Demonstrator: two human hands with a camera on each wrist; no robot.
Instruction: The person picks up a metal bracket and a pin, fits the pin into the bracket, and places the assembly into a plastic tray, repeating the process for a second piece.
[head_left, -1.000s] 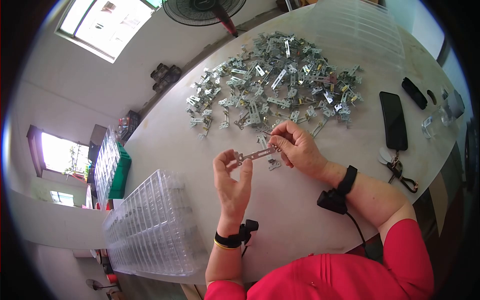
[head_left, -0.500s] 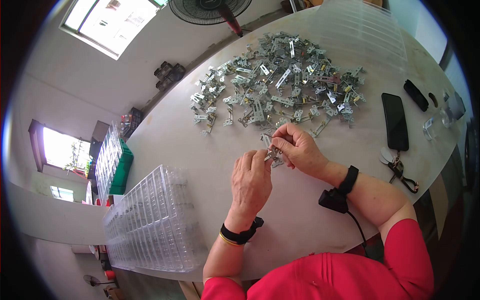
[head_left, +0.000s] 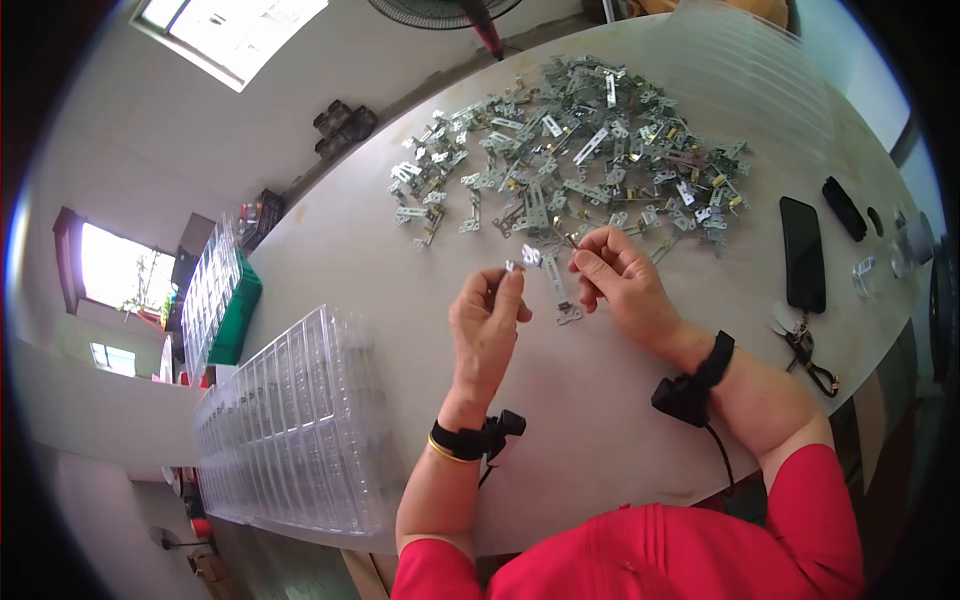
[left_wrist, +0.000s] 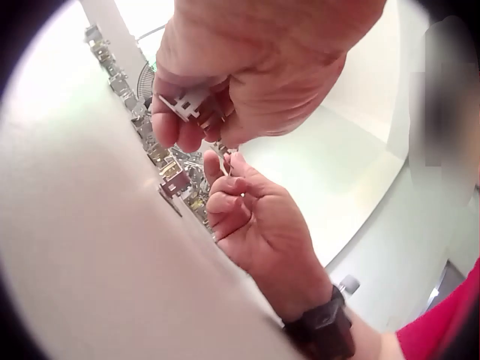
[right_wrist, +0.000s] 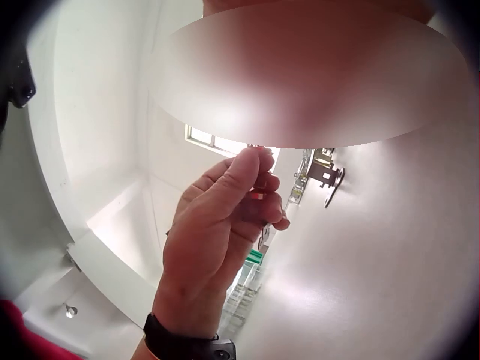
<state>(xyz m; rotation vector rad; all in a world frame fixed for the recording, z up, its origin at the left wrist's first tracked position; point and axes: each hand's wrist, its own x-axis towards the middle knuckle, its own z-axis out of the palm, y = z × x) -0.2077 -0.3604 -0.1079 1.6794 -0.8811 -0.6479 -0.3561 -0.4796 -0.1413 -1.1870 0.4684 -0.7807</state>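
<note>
My left hand (head_left: 485, 325) pinches a metal bracket between thumb and fingers, a little left of my right hand. In the left wrist view one end of this metal bracket (left_wrist: 187, 103), with cut-outs, sticks out past the fingertips; the rest is hidden in the hand. My right hand (head_left: 625, 290) pinches a small thin rod-like piece (head_left: 572, 240) between thumb and forefinger, its tip pointing up and left. I cannot tell what kind of piece it is. Below and between the hands, another metal bracket (head_left: 556, 285) lies on the table.
A wide pile of metal brackets (head_left: 590, 150) spreads over the table's far side. Stacked clear plastic trays (head_left: 290, 430) stand at left, near a green crate (head_left: 237, 310). At right lie a phone (head_left: 802, 255), keys (head_left: 800, 345) and a black case (head_left: 844, 208).
The left hand turned over, bringing its bracket's end to the right fingers, then turned back and drew left, apart from the right hand. The right hand kept its pinch. The head view shifted slightly.
</note>
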